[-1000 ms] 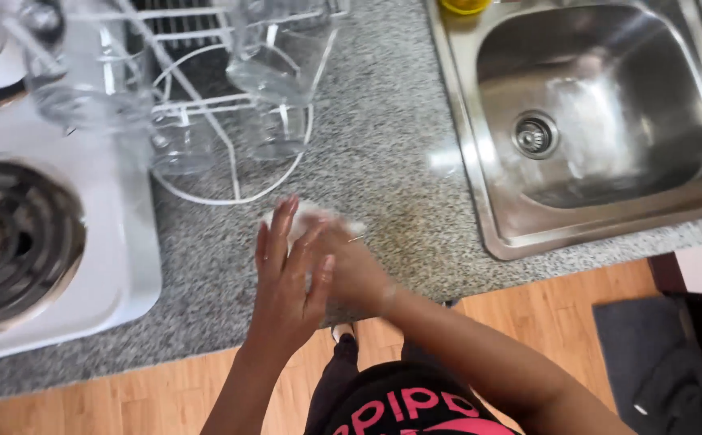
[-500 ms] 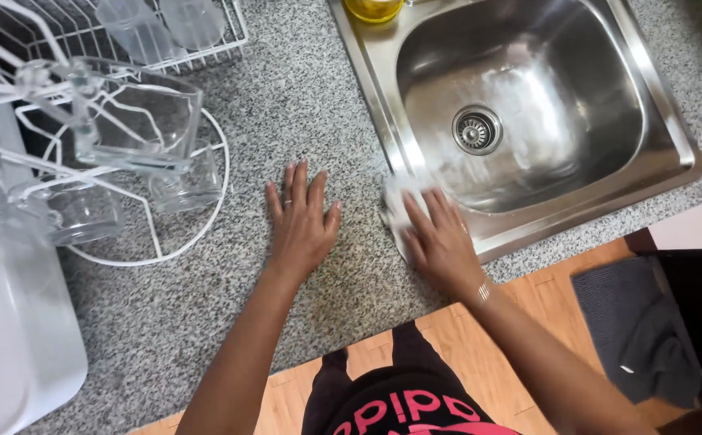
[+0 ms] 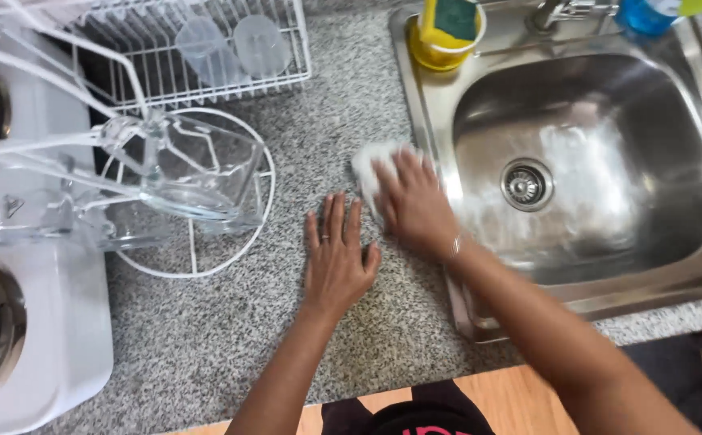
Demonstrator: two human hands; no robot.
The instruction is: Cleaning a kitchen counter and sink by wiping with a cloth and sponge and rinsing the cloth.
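Right hand point(image 3: 412, 203) at frame centre, fingers spread and pressed flat on a white cloth pad point(image 3: 372, 166); no pinch, just palm-down. Pad lies on the speckled grey granite counter point(image 3: 206, 346), touching the left rim of the stainless steel sink point(image 3: 689, 145). Left hand point(image 3: 336, 262) just beside it, lower left, open flat on bare counter, holding nothing. Clear glass dish point(image 3: 206, 173) on white wire rack point(image 3: 198, 258), left of centre. White stove point(image 3: 37, 338) lower left.

White cloth on the counter

A small white cloth point(image 3: 371, 165) lies flat on the speckled grey counter point(image 3: 206, 338), right beside the left rim of the metal sink point(image 3: 576, 173). It looks soft and crumpled. Most of it is covered; only its left part shows.
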